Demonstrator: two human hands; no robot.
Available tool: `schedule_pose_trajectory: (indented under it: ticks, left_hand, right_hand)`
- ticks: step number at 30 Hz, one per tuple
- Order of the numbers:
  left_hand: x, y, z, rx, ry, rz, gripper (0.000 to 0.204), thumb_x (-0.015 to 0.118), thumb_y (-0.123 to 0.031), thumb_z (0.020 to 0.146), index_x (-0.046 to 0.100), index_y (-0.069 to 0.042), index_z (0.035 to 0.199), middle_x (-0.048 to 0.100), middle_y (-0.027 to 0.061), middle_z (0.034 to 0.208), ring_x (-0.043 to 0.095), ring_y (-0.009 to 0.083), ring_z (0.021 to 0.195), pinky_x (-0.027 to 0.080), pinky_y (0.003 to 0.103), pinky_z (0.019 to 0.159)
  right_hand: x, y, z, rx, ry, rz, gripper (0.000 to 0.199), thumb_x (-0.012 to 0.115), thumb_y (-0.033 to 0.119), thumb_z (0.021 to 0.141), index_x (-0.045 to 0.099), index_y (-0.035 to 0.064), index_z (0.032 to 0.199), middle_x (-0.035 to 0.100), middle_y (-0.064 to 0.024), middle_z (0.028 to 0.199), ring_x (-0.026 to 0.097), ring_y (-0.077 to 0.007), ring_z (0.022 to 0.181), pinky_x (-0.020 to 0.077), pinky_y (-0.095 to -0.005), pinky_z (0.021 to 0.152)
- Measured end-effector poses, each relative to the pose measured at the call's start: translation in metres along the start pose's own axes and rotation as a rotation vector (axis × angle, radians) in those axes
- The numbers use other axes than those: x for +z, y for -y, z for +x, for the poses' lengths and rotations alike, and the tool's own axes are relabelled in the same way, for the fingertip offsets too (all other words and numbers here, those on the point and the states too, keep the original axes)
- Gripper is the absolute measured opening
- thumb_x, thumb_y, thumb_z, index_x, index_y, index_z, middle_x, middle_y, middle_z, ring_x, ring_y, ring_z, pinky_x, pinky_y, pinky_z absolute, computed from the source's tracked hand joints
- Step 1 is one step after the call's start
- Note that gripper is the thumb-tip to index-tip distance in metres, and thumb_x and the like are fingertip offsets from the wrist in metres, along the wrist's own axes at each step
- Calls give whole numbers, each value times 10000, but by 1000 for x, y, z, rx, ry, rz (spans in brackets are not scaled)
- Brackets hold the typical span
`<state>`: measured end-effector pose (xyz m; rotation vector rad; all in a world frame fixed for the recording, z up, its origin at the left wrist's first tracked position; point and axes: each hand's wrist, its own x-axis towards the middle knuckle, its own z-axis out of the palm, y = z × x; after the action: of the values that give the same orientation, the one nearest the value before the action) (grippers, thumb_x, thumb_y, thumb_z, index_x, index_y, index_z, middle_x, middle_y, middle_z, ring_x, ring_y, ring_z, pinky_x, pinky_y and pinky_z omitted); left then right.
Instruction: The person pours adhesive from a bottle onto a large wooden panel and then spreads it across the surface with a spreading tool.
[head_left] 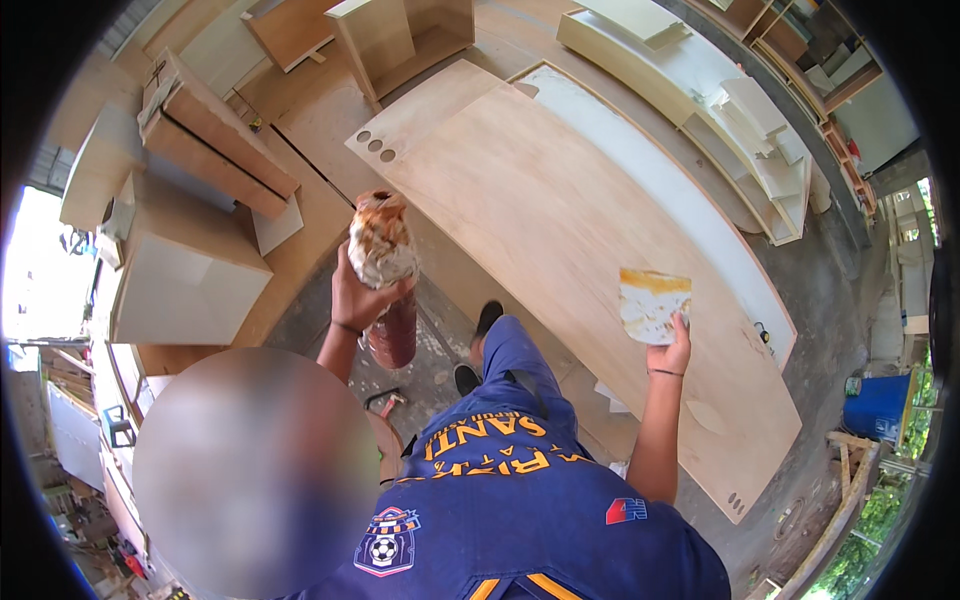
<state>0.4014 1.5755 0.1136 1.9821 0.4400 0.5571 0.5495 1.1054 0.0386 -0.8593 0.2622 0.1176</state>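
Observation:
My left hand point(360, 295) is wrapped round a tall reddish-brown roll or container point(392, 335), whose kind I cannot make out. Its upper end is crumpled and smeared white and orange-brown. In my right hand point(672, 352) is a flat, squarish spreader point(655, 305) with white smears and a yellow-orange band along its far edge. The spreader is held up over a large plywood panel point(560, 200), which has round holes near its far left corner and smaller ones near its near right corner.
A white-faced panel point(640, 130) lies along the plywood's far side. Beyond it stands a long pale cabinet frame point(700, 140). Box-like wooden pieces point(190, 265) crowd the left. A blue bucket point(876, 405) is at far right. A blurred round patch hides the lower left.

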Motion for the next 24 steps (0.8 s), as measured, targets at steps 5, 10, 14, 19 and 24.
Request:
schedule_pose_trajectory:
  ticks: [5,10,14,19,24]
  left_hand:
    - [1,29,139,-110,297,123,839,837,-307,533,447,16,1202,598,146,1120,589,219,1026,460,340,893]
    - [26,50,267,-129,561,82,856,824,-303,556,438,-1,1258,600,120,1116,568,211,1041,421,324,935]
    - [36,35,365,-215,754,170,680,798,-273,608,516,-22,1174,618,87,1066,573,185,977,434,319,899]
    - [54,48,452,-342,933,220,616,777,-300,624,548,-42,1134,624,75,1050,573,185,959,439,318,880]
    - [71,56,511,-379,966,400,678,784,-301,600,545,-99,1201,618,70,1094,573,200,995,432,328,898]
  right_hand:
    - [3,-45,35,61,-150,202,456,459,304,924,417,71,1314,499,-62,1297,455,-262,1211,355,-450,1019]
    - [34,-72,71,25,-227,228,456,453,307,928,419,66,1314,499,-70,1295,454,-262,1211,353,-448,1020]
    - [82,-68,96,28,-334,273,458,459,316,926,434,59,1304,505,-76,1290,460,-266,1204,350,-440,1024]
    - [88,-57,91,-26,-292,263,478,485,339,911,445,55,1294,508,-81,1286,473,-275,1187,366,-448,1008]
    - [83,-55,62,-129,-549,274,496,495,345,901,437,57,1300,507,-84,1286,470,-282,1191,371,-466,1003]
